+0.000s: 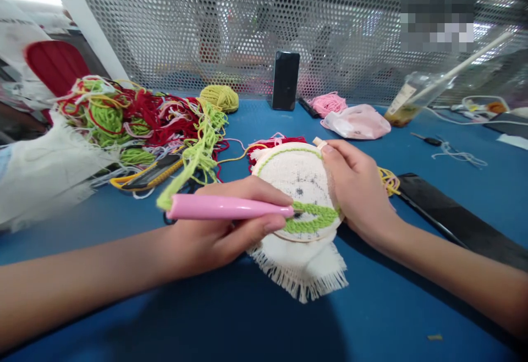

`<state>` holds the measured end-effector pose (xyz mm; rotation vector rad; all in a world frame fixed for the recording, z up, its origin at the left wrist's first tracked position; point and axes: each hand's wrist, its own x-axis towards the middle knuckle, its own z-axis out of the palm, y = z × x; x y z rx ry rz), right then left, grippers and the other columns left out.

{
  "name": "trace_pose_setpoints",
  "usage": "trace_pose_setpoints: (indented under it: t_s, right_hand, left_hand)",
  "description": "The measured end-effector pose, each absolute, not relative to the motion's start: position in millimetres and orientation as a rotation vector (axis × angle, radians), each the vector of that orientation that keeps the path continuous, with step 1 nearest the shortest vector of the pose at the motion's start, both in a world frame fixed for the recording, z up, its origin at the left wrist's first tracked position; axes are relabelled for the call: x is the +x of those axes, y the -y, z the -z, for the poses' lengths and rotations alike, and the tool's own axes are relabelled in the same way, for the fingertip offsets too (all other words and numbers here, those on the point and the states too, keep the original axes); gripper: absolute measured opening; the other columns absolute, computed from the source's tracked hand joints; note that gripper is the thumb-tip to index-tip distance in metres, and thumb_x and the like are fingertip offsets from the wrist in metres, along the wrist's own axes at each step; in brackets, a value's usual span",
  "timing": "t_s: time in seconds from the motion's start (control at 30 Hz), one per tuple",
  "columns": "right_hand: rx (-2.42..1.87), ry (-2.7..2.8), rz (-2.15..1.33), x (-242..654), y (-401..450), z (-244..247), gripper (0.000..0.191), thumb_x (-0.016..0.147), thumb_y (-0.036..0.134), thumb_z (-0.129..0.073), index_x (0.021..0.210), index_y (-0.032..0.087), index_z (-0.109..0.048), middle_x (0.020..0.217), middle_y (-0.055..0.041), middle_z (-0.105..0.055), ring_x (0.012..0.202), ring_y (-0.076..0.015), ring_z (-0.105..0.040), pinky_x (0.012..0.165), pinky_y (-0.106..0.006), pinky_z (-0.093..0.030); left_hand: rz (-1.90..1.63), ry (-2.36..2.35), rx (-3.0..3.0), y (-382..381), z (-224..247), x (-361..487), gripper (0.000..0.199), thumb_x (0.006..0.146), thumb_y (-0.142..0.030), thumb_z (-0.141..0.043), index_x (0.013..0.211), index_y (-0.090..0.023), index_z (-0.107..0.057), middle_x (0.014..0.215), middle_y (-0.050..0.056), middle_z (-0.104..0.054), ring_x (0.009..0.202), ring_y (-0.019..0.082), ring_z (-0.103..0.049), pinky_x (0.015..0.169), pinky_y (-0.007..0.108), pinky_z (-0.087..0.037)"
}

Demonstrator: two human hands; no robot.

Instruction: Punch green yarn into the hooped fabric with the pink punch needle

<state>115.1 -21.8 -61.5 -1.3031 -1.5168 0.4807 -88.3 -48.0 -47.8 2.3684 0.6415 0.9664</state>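
Observation:
My left hand (218, 230) grips a pink punch needle (226, 207), its tip resting on the stretched cloth. Lime-green yarn (200, 153) trails from the needle's far end up toward the heap. My right hand (357, 186) holds the side of a round wooden embroidery hoop (307, 236) tilted up off the table. White cloth (299, 183) fills the hoop, with a green looped outline (313, 219) and grey marks. Its frayed edge (301, 277) hangs below the hoop.
A tangled heap of red, green and white yarn (127, 122) lies left on the blue table (383, 301). Behind stand a yarn ball (219, 99) and an upright phone (285, 80). Pink yarn (328, 104), a plastic bag (357, 122), a cup (406, 100) and a black board (454, 219) lie right.

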Motion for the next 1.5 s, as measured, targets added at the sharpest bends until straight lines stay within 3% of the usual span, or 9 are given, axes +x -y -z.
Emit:
trace_pose_setpoints:
  t_s: [0.2,0.43,0.53,0.7,0.87,1.0,1.5]
  right_hand:
    - [-1.328,1.513,-0.459,115,23,61,0.022,0.083,0.036,-0.041,0.080,0.025,-0.059,0.074,-0.0017,-0.059,0.064,-0.0159,-0.051,0.051,-0.028,-0.038]
    - [-1.312,1.518,-0.468,115,22,60,0.022,0.083,0.035,-0.041,0.079,0.024,-0.059,0.072,-0.0018,-0.058,0.061,-0.0152,-0.049,0.047,-0.027,-0.035]
    - [-1.297,1.502,-0.467,111,27,56,0.021,0.084,0.035,-0.041,0.077,0.023,-0.057,0.071,-0.0011,-0.055,0.059,-0.0136,-0.046,0.047,-0.026,-0.033]
    - [-1.259,1.482,-0.458,106,36,48,0.019,0.085,0.034,-0.040,0.079,0.022,-0.055,0.062,0.0016,-0.044,0.051,-0.0105,-0.037,0.043,-0.024,-0.028]
    - [-1.292,1.508,-0.478,111,29,54,0.021,0.084,0.035,-0.040,0.080,0.021,-0.055,0.072,-0.0009,-0.054,0.059,-0.0125,-0.045,0.049,-0.025,-0.034]
    - [-1.328,1.534,-0.488,113,24,58,0.022,0.084,0.035,-0.039,0.081,0.022,-0.056,0.077,-0.0021,-0.058,0.067,-0.0146,-0.051,0.050,-0.025,-0.036]
    - [-1.315,1.520,-0.560,114,24,59,0.023,0.083,0.037,-0.040,0.081,0.022,-0.057,0.081,-0.0036,-0.060,0.072,-0.0165,-0.053,0.053,-0.026,-0.039]
  left_hand:
    - [-1.010,-0.603,2.396,46,49,-85,0.017,0.081,-0.020,-0.052,0.097,-0.018,-0.057,0.089,0.003,-0.067,0.080,0.014,-0.061,0.071,0.022,-0.050]
    - [-0.946,-0.546,2.552,42,46,-79,0.015,0.079,-0.013,-0.053,0.091,-0.010,-0.061,0.089,0.009,-0.067,0.081,0.013,-0.062,0.072,0.019,-0.049]
    - [-0.837,-0.571,2.663,40,48,-75,0.019,0.081,-0.019,-0.051,0.096,-0.013,-0.061,0.091,0.008,-0.066,0.083,0.015,-0.061,0.072,0.022,-0.048]
    - [-0.704,-0.673,2.730,40,50,-73,0.026,0.083,-0.028,-0.049,0.103,-0.017,-0.060,0.087,0.009,-0.063,0.070,0.015,-0.060,0.060,0.024,-0.048]
    - [-0.909,-0.559,2.542,43,45,-79,0.018,0.081,-0.016,-0.052,0.094,-0.013,-0.062,0.090,0.007,-0.066,0.082,0.014,-0.060,0.072,0.021,-0.048]
    - [-1.025,-0.582,2.357,43,44,-85,0.016,0.081,-0.016,-0.050,0.095,-0.015,-0.059,0.090,0.003,-0.065,0.082,0.012,-0.060,0.073,0.018,-0.048]
    - [-0.955,-0.428,2.532,44,46,-85,0.016,0.079,-0.011,-0.052,0.094,-0.013,-0.059,0.096,0.007,-0.066,0.091,0.013,-0.059,0.080,0.018,-0.045]
